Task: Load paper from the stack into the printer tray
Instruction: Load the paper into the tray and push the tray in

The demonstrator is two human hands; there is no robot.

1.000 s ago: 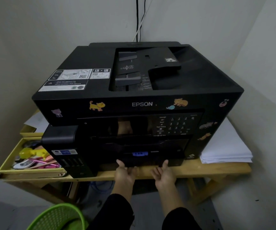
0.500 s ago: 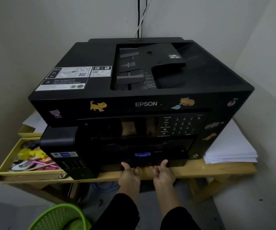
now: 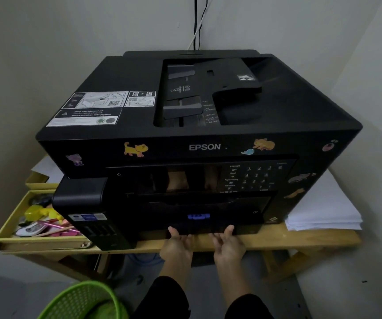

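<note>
Barely anything has shifted in the last second: the left hand [image 3: 177, 246] has edged a little nearer the right hand [image 3: 228, 246], and both stay at the front lip of the paper tray [image 3: 199, 227]. Each hand is turned palm up. The thumbs stand upright against the tray's dark front face, while the fingers reach in beneath its lower edge, so each hand pinches the lip between thumb and fingers. How far the fingertips curl under the tray cannot be seen. The two hands sit side by side, close but not touching, with the wrists straight and the forearms coming up from below in black sleeves [image 3: 162, 300].

That tray is at the bottom front of the black printer [image 3: 300, 116], directly ahead of the knuckles, and a small blue tab [image 3: 198, 216] shows just above the gap between the thumbs. A white paper stack [image 3: 323, 210] lies well off to the outer side of the right hand, on the wooden table [image 3: 300, 240] beside the printer. Out past the left hand sits a yellow box [image 3: 8, 226] of small coloured items, and below that hand's forearm is a green basket [image 3: 79, 300].
</note>
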